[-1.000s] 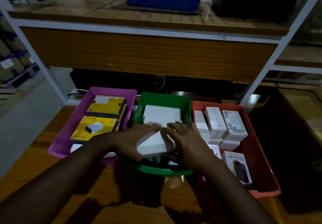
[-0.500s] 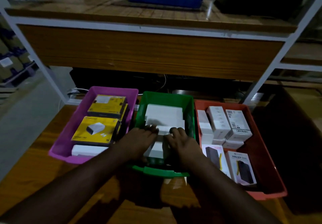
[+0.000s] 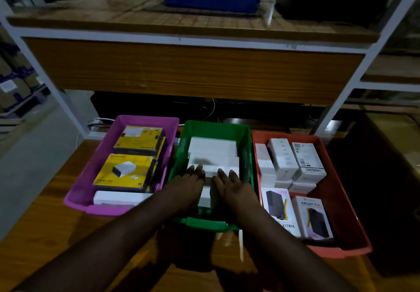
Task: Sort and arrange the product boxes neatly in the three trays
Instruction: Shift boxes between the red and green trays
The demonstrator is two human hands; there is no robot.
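My left hand (image 3: 185,186) and right hand (image 3: 234,186) have pushed deeper into the green plastic tray (image 3: 214,128), fingers flat, gripping nothing, pressing the plain white cardboard boxes (image 3: 212,153) level, so that tray looks nearly tidy

Two bare forearms show, ending in the left hand (image 3: 185,186) and the right hand (image 3: 236,186). No sleeve covers either arm up to the frame's lower edge. Wrists carry no watch or band, and the fingers (image 3: 197,170) show no ring in this dim light.
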